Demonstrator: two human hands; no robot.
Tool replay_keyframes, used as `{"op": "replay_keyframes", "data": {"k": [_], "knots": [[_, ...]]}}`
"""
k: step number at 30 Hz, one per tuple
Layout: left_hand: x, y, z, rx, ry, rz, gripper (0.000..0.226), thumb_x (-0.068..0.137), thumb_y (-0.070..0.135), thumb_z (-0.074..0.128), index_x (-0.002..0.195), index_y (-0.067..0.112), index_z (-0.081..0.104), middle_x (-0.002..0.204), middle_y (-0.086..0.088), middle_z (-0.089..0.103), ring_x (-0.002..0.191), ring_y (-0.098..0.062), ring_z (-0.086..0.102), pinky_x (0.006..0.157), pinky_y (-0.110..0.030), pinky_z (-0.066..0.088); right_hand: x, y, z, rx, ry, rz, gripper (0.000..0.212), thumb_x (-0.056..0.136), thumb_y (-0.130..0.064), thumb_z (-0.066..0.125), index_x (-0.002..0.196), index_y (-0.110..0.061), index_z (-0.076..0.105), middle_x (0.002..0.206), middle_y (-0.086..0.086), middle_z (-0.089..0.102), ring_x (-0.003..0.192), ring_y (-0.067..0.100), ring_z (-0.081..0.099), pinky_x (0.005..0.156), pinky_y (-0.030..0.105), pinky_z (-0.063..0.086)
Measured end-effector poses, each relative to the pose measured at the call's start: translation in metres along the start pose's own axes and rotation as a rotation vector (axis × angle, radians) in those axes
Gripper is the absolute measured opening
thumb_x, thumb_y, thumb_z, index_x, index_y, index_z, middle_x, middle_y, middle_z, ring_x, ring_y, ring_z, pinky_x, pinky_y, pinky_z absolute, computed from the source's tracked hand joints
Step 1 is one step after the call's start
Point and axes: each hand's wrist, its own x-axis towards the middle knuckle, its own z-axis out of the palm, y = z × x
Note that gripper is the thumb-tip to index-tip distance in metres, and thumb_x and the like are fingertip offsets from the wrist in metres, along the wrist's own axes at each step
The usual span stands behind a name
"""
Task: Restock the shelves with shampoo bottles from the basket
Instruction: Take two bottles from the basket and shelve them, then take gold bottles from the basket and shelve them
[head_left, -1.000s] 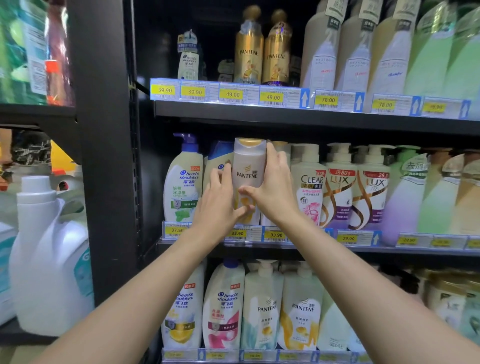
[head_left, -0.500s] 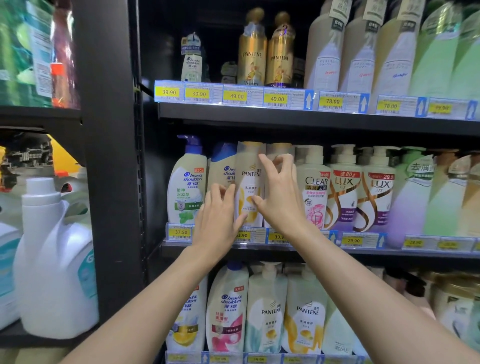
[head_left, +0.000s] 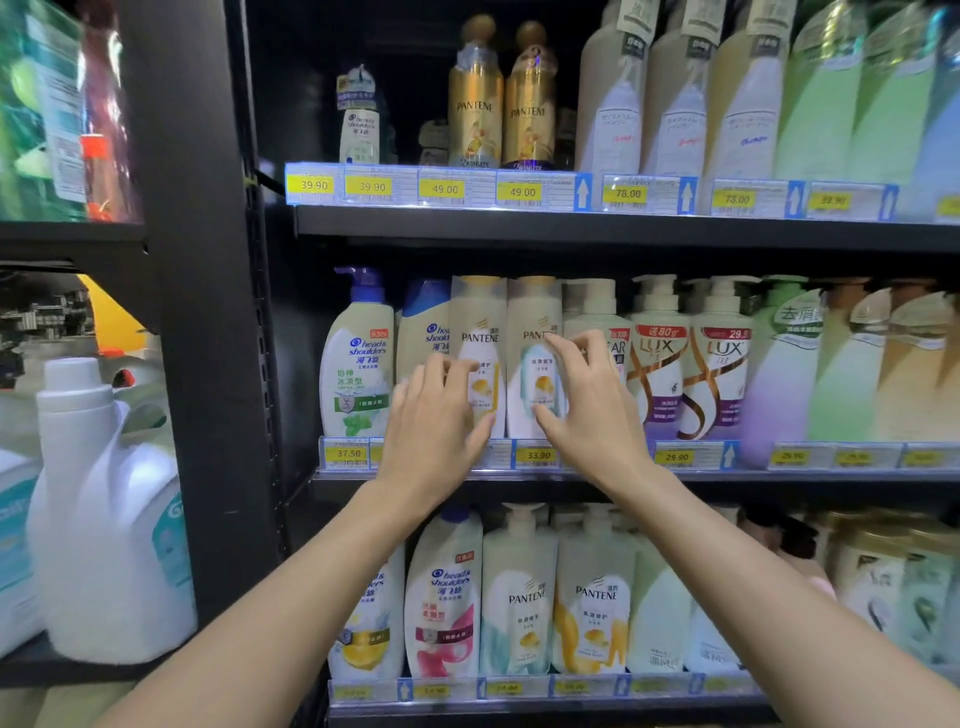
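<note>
A cream Pantene shampoo bottle (head_left: 479, 332) with a yellow label stands upright on the middle shelf (head_left: 675, 480), between a Head & Shoulders bottle (head_left: 423, 332) and a second Pantene bottle (head_left: 535, 312) with a teal label. My left hand (head_left: 436, 431) hovers just in front of the yellow-label bottle's lower part, fingers loosely curled, holding nothing. In front of the teal-label bottle, my right hand (head_left: 589, 415) has relaxed fingers and is also empty. I cannot tell whether any fingertip still touches a bottle. The basket is out of view.
The middle shelf row runs on to the right with Clear, Lux (head_left: 660, 364) and green bottles. The top shelf holds gold Pantene bottles (head_left: 475, 104), with dark gaps at its left. More shampoo fills the lower shelf. A white detergent jug (head_left: 104, 519) stands in the left bay.
The yellow-label Pantene bottle, held in both hands a second ago, has been pushed back into the row. Both hands have let go and drawn slightly away.
</note>
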Motion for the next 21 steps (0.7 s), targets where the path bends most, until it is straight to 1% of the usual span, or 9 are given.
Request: {"op": "replay_keyframes", "data": {"k": [3, 6, 7, 10, 14, 15, 18, 20, 21], "knots": [[0.0, 0.026, -0.003, -0.079, -0.02, 0.098, 0.046, 0.089, 0.048, 0.06, 0.126, 0.02, 0.054, 0.113, 0.001, 0.05, 0.101, -0.017, 0.053, 0.078, -0.034, 0.05, -0.011, 0.014, -0.014, 0.006, -0.032, -0.007, 0.073, 0.078, -0.027, 0.074, 0.142, -0.018, 0.04, 0.122, 0.0, 0.04, 0.105, 0.017, 0.05, 0.071, 0.031, 0.052], [-0.005, 0.056, 0.001, -0.108, -0.055, 0.172, 0.04, 0.089, 0.047, 0.059, 0.119, 0.022, 0.058, 0.11, 0.003, 0.052, 0.095, -0.017, 0.056, 0.069, -0.031, 0.044, -0.026, 0.029, -0.028, -0.004, -0.055, -0.011, 0.074, 0.076, -0.029, 0.074, 0.141, -0.017, 0.043, 0.122, 0.002, 0.042, 0.109, 0.02, 0.049, 0.072, 0.03, 0.048], [-0.008, 0.064, 0.005, -0.105, -0.077, 0.195, 0.039, 0.089, 0.047, 0.059, 0.119, 0.022, 0.058, 0.111, 0.003, 0.053, 0.095, -0.018, 0.057, 0.068, -0.031, 0.043, -0.032, 0.036, -0.033, -0.017, -0.065, -0.012, 0.072, 0.075, -0.029, 0.074, 0.14, -0.018, 0.045, 0.122, 0.002, 0.043, 0.11, 0.021, 0.05, 0.072, 0.029, 0.045], [-0.019, 0.082, 0.019, -0.066, -0.227, 0.245, 0.048, 0.088, 0.052, 0.056, 0.126, 0.024, 0.051, 0.116, 0.001, 0.053, 0.098, -0.022, 0.061, 0.075, -0.038, 0.051, -0.053, 0.058, -0.048, -0.094, -0.137, 0.007, 0.062, 0.075, -0.03, 0.071, 0.133, -0.019, 0.05, 0.122, 0.004, 0.046, 0.112, 0.024, 0.051, 0.071, 0.029, 0.039], [-0.052, 0.1, 0.05, 0.097, -0.47, 0.329, 0.062, 0.086, 0.061, 0.053, 0.134, 0.025, 0.043, 0.126, -0.002, 0.052, 0.107, -0.029, 0.061, 0.082, -0.04, 0.051, -0.097, 0.088, -0.066, -0.227, -0.279, 0.061, 0.059, 0.074, -0.037, 0.073, 0.126, -0.016, 0.053, 0.123, 0.008, 0.047, 0.118, 0.028, 0.047, 0.085, 0.038, 0.047], [-0.065, 0.105, 0.059, 0.119, -0.513, 0.344, 0.063, 0.085, 0.063, 0.053, 0.134, 0.025, 0.043, 0.126, -0.003, 0.052, 0.108, -0.03, 0.061, 0.081, -0.039, 0.049, -0.113, 0.095, -0.069, -0.263, -0.33, 0.083, 0.058, 0.073, -0.039, 0.073, 0.123, -0.015, 0.054, 0.121, 0.008, 0.047, 0.117, 0.029, 0.048, 0.085, 0.039, 0.047], [-0.109, 0.124, 0.092, 0.128, -0.651, 0.394, 0.064, 0.084, 0.065, 0.055, 0.129, 0.021, 0.048, 0.123, -0.007, 0.056, 0.107, -0.034, 0.061, 0.076, -0.038, 0.045, -0.172, 0.115, -0.074, -0.423, -0.596, 0.183, 0.053, 0.073, -0.049, 0.068, 0.113, -0.018, 0.055, 0.114, 0.006, 0.056, 0.109, 0.031, 0.056, 0.075, 0.039, 0.045], [-0.14, 0.138, 0.111, 0.143, -0.75, 0.459, 0.066, 0.083, 0.069, 0.054, 0.128, 0.02, 0.051, 0.121, -0.008, 0.059, 0.107, -0.033, 0.06, 0.073, -0.037, 0.043, -0.216, 0.124, -0.072, -0.562, -0.949, 0.253, 0.056, 0.073, -0.055, 0.068, 0.114, -0.02, 0.056, 0.115, 0.007, 0.063, 0.106, 0.03, 0.06, 0.072, 0.035, 0.042], [-0.154, 0.144, 0.119, 0.156, -0.789, 0.497, 0.068, 0.083, 0.071, 0.052, 0.127, 0.02, 0.052, 0.12, -0.009, 0.061, 0.107, -0.033, 0.06, 0.071, -0.036, 0.042, -0.236, 0.128, -0.071, -0.61, -1.143, 0.298, 0.063, 0.071, -0.058, 0.071, 0.12, -0.021, 0.054, 0.12, 0.007, 0.063, 0.109, 0.03, 0.06, 0.072, 0.033, 0.042]]}}
